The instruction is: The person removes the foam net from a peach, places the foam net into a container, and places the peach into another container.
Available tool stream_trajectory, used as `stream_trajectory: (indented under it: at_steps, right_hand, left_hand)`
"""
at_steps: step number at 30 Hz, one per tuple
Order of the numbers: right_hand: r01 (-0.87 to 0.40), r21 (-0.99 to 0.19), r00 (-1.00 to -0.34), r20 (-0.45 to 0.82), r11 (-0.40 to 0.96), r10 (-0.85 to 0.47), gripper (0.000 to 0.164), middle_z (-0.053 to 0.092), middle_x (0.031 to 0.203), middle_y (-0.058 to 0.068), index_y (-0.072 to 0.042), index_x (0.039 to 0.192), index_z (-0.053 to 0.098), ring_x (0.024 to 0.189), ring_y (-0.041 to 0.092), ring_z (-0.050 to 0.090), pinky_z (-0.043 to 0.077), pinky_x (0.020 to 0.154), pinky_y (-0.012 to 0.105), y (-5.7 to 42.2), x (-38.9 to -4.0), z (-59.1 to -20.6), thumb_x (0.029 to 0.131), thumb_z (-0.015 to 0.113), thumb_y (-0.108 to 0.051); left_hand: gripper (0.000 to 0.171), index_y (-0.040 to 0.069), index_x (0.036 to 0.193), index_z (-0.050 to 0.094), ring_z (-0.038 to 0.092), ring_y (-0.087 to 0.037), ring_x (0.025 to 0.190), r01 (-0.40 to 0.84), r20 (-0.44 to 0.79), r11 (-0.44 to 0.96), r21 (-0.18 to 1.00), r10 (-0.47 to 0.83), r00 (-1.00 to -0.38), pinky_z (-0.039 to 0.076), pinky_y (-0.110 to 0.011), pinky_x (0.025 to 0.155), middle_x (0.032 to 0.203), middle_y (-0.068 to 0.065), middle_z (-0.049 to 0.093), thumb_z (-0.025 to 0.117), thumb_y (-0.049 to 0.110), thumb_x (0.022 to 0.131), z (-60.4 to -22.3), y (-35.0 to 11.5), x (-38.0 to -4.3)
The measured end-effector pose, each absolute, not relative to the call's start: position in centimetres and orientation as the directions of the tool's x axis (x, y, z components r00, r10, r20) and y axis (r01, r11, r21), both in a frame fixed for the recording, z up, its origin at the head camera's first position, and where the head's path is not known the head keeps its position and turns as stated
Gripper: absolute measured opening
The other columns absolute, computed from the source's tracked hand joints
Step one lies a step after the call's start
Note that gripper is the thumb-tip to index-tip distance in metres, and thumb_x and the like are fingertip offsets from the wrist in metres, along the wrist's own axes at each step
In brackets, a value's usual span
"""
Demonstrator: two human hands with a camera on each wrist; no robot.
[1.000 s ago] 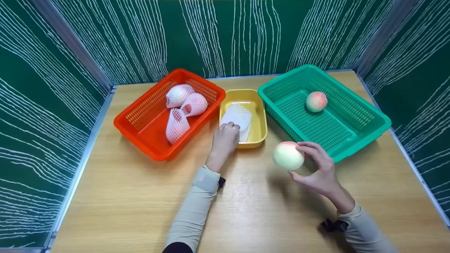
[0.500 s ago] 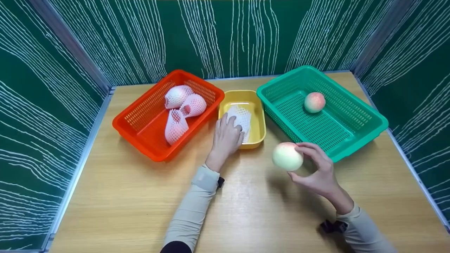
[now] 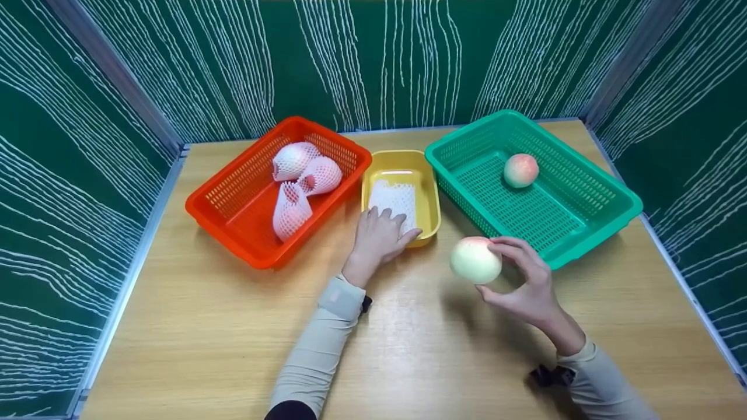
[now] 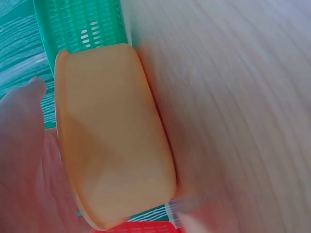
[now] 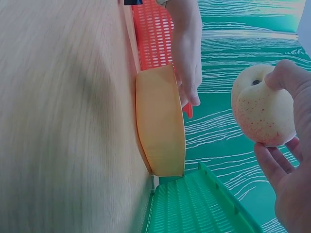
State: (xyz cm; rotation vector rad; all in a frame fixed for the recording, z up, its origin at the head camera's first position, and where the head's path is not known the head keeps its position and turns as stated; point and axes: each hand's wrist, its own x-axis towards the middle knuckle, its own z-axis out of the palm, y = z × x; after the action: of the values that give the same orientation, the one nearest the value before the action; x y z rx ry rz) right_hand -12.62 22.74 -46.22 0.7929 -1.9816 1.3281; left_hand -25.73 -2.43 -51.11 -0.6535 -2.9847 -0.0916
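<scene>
My right hand [image 3: 528, 287] holds a pale peach with a pink blush [image 3: 471, 261] up above the table, between thumb and fingers. The right wrist view shows this peach [image 5: 262, 109] close up, its stem hollow near a fingertip. Over the near end of a yellow tray [image 3: 430, 204] is my left hand [image 3: 378, 236], fingers spread and reaching onto white foam fruit nets [image 3: 395, 197] lying inside. Its thumb extends across the tray's near rim. In the left wrist view the tray's outer wall [image 4: 112, 131] hides the fingertips.
Left of the tray stands a red basket [image 3: 233, 219] with three peaches in foam nets [image 3: 320, 174]. A green basket [image 3: 537, 213] on the right holds one bare peach [image 3: 521, 171]. Green panels with white streaks [image 3: 420, 64] enclose the table [image 3: 233, 332].
My left hand has gone from bunched fingers at the foam nets to spread fingers, drawing back slightly toward me. The nets lie flatter and lower in the tray. My right hand keeps holding the peach.
</scene>
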Motion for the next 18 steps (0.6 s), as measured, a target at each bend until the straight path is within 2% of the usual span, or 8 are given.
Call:
stream_trajectory:
  at_steps: [7,12,18]
  right_hand:
    - [-0.758,-0.574,-0.632,0.763,0.310,-0.132,0.063,0.059,0.106,0.032,0.013,0.105,0.064,0.103,0.032,0.057,0.046,0.089,0.024,22.76,-12.57,-46.28,0.045,0.082,0.010]
    - [-0.759,-0.579,-0.631,0.767,0.298,-0.114,0.063,0.058,0.105,0.032,0.013,0.103,0.064,0.101,0.030,0.058,0.048,0.082,0.023,22.73,-12.57,-46.29,0.043,0.081,0.012]
    - [-0.756,-0.579,-0.631,0.768,0.306,-0.107,0.063,0.057,0.106,0.033,0.013,0.103,0.063,0.099,0.026,0.058,0.048,0.079,0.020,22.79,-12.57,-46.10,0.043,0.081,0.011]
  left_hand:
    - [0.075,0.020,0.125,0.065,0.054,-0.034,0.103,0.406,0.059,0.914,0.004,0.405,-0.912,0.038,-0.045,0.091,0.111,-0.012,0.063,0.020,0.071,0.094,-51.59,-2.27,-25.71]
    - [0.074,0.018,0.125,0.064,0.054,-0.033,0.104,0.416,0.055,0.909,0.011,0.414,-0.908,0.037,-0.046,0.093,0.113,-0.012,0.063,0.021,0.069,0.095,-51.73,-2.26,-25.67]
    - [0.069,0.016,0.122,0.065,0.052,-0.032,0.105,0.439,0.111,0.898,0.043,0.432,-0.895,0.036,-0.046,0.095,0.112,-0.012,0.061,0.027,0.067,0.096,-51.71,-2.42,-25.75]
